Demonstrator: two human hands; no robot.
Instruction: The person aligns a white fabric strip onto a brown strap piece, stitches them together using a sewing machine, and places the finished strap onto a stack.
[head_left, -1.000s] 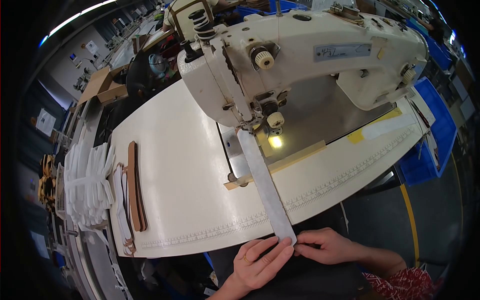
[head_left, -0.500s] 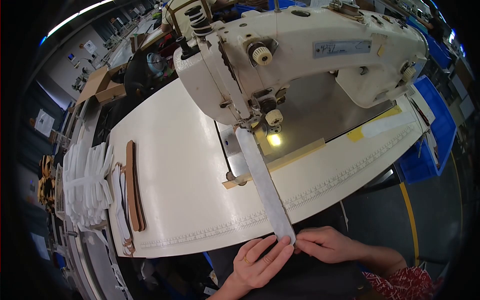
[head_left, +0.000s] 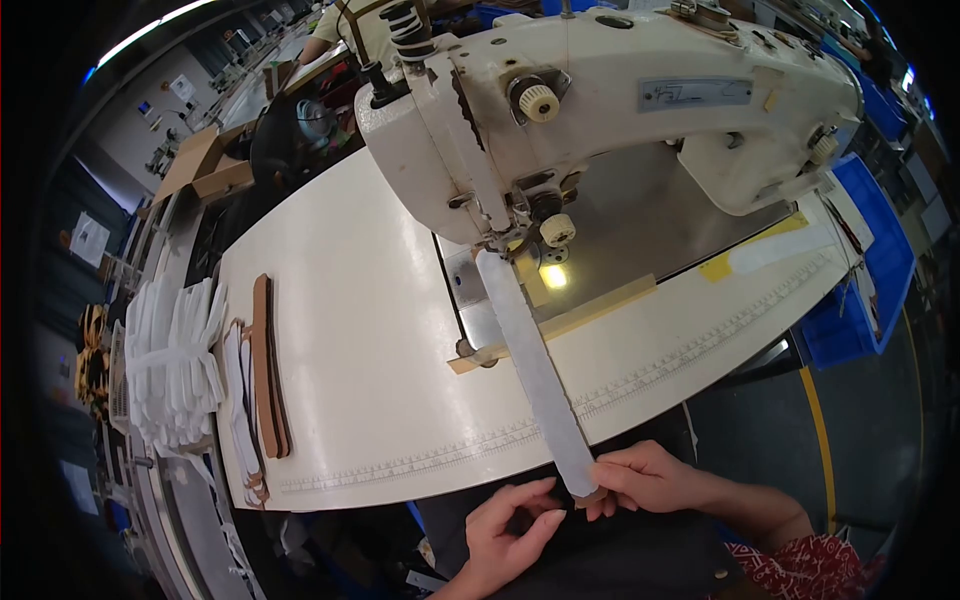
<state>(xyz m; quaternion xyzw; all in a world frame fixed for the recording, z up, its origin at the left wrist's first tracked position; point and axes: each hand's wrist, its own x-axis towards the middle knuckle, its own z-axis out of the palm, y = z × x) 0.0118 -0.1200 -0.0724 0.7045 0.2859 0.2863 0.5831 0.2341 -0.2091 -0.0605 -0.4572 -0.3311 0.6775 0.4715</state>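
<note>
Scanning: left hand [head_left: 505,530] half-curled, looks empty, just beside the strip's near end. White strip [head_left: 540,385] runs from the sewing machine [head_left: 600,75] past the table [head_left: 340,380] edge; I judge it light, bendable, creasable. Right hand [head_left: 650,482] pinches that end; I'd grip there, flat.

Left hand [head_left: 510,530]: palm turned inward, fingers curled, thumb extended and apart from them, closed on nothing. Right hand [head_left: 640,480]: fingers bent, thumb laid over them in a pinch. The hands lie near each other, not touching; the right forearm [head_left: 765,515] enters from the right, the left wrist [head_left: 470,580] from below.
</note>
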